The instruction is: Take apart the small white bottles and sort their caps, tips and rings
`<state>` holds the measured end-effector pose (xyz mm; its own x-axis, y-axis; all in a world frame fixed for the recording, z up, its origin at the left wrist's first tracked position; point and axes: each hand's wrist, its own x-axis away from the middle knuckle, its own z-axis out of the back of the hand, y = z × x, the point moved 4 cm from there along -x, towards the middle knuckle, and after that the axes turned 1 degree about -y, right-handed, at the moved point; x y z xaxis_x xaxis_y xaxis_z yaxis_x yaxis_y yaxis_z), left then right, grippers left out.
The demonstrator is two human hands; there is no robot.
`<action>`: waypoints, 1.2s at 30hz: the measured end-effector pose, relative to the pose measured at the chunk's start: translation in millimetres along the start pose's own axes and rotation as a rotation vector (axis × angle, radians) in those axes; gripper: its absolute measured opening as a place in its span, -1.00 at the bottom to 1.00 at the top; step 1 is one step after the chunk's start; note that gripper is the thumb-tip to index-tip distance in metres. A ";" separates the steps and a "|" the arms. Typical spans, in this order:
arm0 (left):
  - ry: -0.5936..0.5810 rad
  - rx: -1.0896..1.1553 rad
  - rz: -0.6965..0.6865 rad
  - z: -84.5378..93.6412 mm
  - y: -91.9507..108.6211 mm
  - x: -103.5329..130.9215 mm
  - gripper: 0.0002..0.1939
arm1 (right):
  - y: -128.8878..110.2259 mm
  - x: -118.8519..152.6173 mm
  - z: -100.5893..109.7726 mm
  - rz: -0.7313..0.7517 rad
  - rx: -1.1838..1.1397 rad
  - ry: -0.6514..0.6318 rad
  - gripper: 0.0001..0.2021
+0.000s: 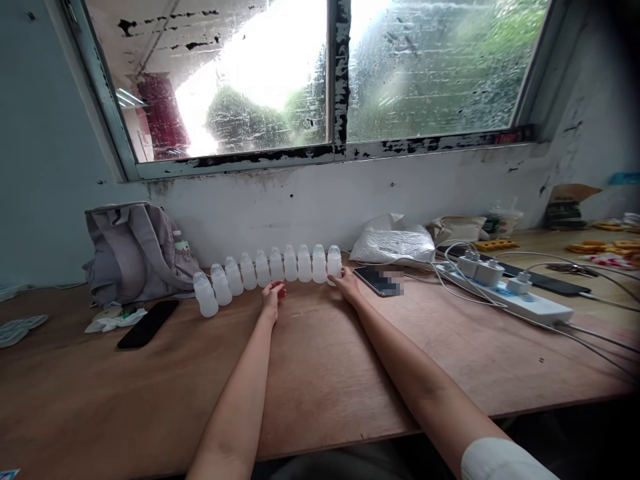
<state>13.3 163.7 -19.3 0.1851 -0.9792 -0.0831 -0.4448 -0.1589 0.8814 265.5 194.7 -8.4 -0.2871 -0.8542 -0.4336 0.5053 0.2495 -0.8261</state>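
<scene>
A row of several frosted white plastic bottles, shaped like baby bottles with domed clear caps, stands upright on the wooden table in a slight curve. At its right end is the last bottle (335,261); my right hand (345,287) grips it low down, with the thumb and fingers around its base. My left hand (273,299) rests just in front of the middle bottles (277,264), fingers curled in and nothing visible in them. The leftmost bottle (205,295) stands nearer to me than the others.
Left of the row are a grey backpack (133,250), a black phone (149,324) and crumpled tissue (115,321). To the right lie another phone (373,280), a silvery plastic package (395,241) and a white power strip (520,300) with chargers and trailing cables. A wall with a window rises behind.
</scene>
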 end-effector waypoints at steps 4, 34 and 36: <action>-0.003 -0.004 -0.002 0.5 -0.3 -0.2 -0.81 | -1.1 1.3 0.8 0.003 -0.001 -0.005 -0.60; -0.036 -0.133 -0.067 -2.0 4.5 5.5 -0.82 | 1.5 7.7 33.2 -0.126 0.528 0.313 -0.47; -0.053 -0.179 -0.094 -6.5 2.4 8.8 -0.76 | 1.6 9.4 33.7 -0.143 0.545 0.321 -0.46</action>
<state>19.5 155.5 -14.8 0.1703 -0.9671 -0.1889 -0.2637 -0.2295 0.9369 291.1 171.7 -1.7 -0.5688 -0.6615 -0.4887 0.7603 -0.1962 -0.6193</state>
